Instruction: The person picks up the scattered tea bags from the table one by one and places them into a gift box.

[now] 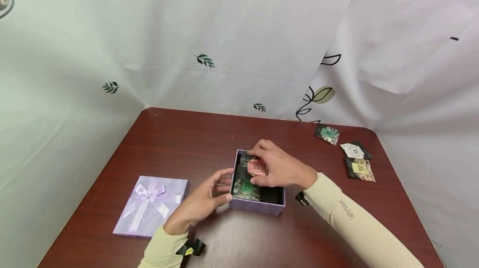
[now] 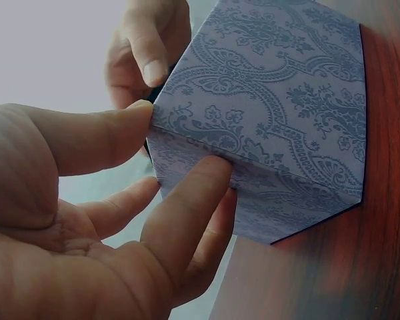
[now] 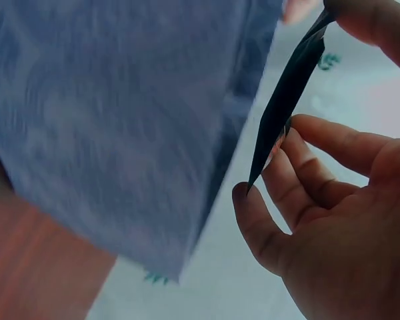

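Observation:
A lilac patterned box [image 1: 258, 206] with a black inside stands on the table. My left hand [image 1: 207, 197] rests against its near left corner, thumb and fingertips touching the walls; in the left wrist view the fingers [image 2: 187, 213] lie fairly straight along the patterned side. Over the box, my right hand [image 1: 280, 168] pinches a dark sachet with a pink label [image 1: 256, 167] between thumb and fingers. From the right wrist, that thin sachet [image 3: 287, 100] appears edge-on beside the box wall. Inside the box lies a dark sachet with a green label [image 1: 247, 187].
Left of the box lies its lilac lid [image 1: 174, 187] with a ribbon bow. At the far right are sachets with green [image 1: 329, 135], white [image 1: 353, 150] and yellow [image 1: 360, 169] labels. A white printed curtain [image 1: 239, 51] hangs behind the brown table [image 1: 187, 135].

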`<state>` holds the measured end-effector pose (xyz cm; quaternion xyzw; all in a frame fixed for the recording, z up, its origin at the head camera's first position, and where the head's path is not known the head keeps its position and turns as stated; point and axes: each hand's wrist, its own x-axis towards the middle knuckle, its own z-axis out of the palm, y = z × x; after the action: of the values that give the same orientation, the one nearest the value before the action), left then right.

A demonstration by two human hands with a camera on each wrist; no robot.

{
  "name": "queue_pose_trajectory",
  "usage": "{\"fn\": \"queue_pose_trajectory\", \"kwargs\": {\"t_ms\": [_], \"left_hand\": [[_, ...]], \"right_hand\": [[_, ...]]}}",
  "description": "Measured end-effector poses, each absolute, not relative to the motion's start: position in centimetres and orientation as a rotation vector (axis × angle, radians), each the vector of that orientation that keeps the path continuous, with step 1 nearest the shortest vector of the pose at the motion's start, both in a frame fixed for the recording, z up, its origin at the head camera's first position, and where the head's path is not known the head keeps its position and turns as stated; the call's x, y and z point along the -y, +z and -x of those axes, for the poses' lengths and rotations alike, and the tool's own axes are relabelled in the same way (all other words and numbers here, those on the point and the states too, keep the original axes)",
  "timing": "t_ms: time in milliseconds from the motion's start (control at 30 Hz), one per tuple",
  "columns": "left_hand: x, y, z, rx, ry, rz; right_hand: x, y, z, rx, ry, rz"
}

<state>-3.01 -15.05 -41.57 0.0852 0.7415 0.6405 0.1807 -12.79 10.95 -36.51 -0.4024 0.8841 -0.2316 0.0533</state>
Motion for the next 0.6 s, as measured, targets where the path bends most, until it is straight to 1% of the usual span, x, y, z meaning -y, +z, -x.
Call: {"fn": "queue_pose_trajectory", "kwargs": {"t_ms": [300, 600], "left_hand": [[15.1, -41.7, 3.1, -2.094, 1.8, -0.241], [15.1, -41.8, 3.1, -2.068, 1.823, -0.246]], "right_hand": [[-9.0, -38.8, 11.5, -2.668, -0.598, 1.227], [-8.2, -40.2, 11.2, -2.661, -0.528, 1.208]]}}
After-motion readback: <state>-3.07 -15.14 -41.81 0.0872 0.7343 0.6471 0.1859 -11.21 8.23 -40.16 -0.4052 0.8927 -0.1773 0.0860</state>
